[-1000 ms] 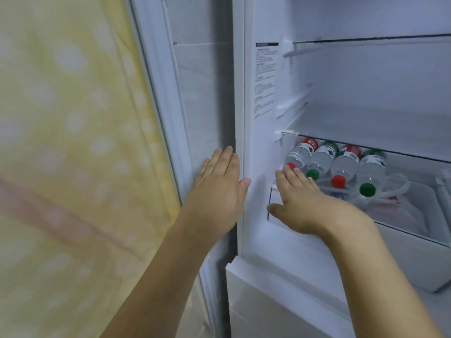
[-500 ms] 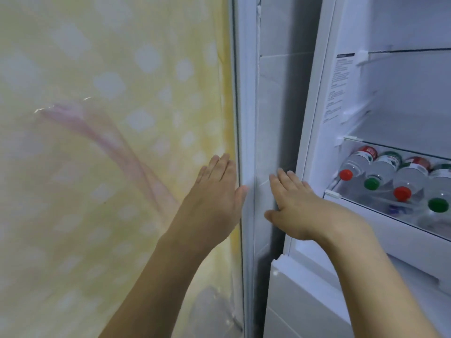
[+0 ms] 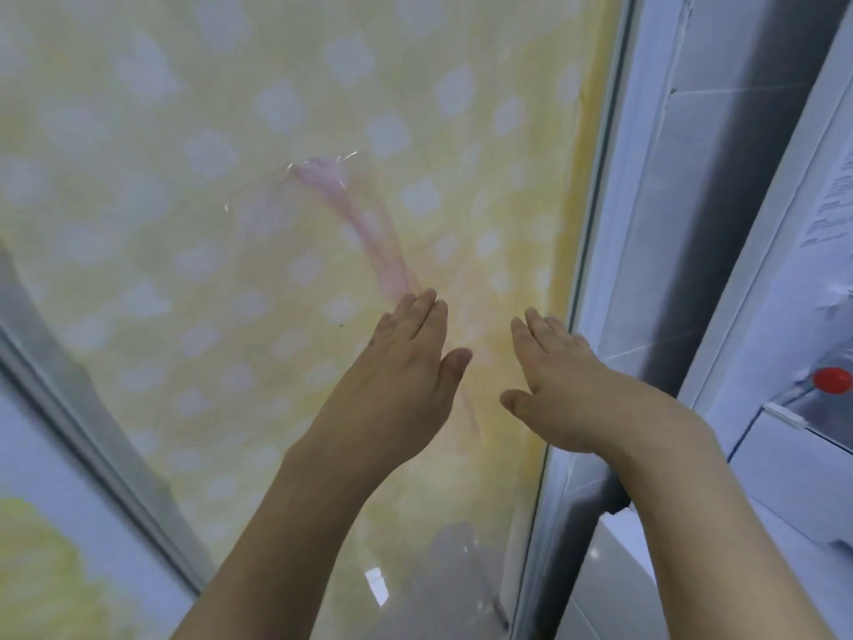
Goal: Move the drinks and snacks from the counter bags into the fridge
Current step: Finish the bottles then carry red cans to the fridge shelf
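The label inside the fridge was too blurred to read. Left of the fridge, both the left hand and right hand stretched flat, fingers straight, holding nothing, before the yellow door panel. A red bottle cap showed inside.

Glossy, reflective yellow dotted panel; smooth white plastic fridge wall; shiny red bottle cap.
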A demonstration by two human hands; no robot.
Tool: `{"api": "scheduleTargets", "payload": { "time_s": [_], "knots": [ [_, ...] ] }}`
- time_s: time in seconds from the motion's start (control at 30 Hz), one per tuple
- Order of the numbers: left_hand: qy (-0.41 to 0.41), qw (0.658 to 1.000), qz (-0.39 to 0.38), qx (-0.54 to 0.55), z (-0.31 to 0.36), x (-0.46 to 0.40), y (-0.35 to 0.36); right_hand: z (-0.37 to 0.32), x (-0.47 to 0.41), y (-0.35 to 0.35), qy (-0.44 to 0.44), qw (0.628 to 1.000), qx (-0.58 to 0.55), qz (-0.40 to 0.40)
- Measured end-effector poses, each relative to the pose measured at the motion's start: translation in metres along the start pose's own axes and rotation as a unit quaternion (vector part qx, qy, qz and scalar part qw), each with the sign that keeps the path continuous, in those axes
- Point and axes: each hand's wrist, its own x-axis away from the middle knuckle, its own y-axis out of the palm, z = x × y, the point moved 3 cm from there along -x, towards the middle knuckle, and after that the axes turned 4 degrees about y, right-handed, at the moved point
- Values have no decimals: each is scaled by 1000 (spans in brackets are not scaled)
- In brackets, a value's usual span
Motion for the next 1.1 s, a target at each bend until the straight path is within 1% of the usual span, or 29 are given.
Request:
{"api": "scheduleTargets", "payload": {
  "time_s": [0.1,0.47,0.63,0.73,0.9,1.1],
  "knots": [
    [-30,999,-2,-16,-12,17,-7,-19,-1,4,-30,1000,0,-5],
    [-95,994,3,-53,-52,82,-46,-101,18,15,-119,993,4,-15],
    [-144,986,13,-84,-70,110,-66,-138,28,19,-169,986,11,-4],
    [-184,978,7,-103,-76,127,-76,-161,32,22,-200,980,17,-8],
    [-245,960,33,-130,-84,167,-99,-203,42,26,-264,964,19,-22],
    [-316,935,67,-147,-92,222,-120,-254,66,34,-361,932,0,-36]
  ]
}}
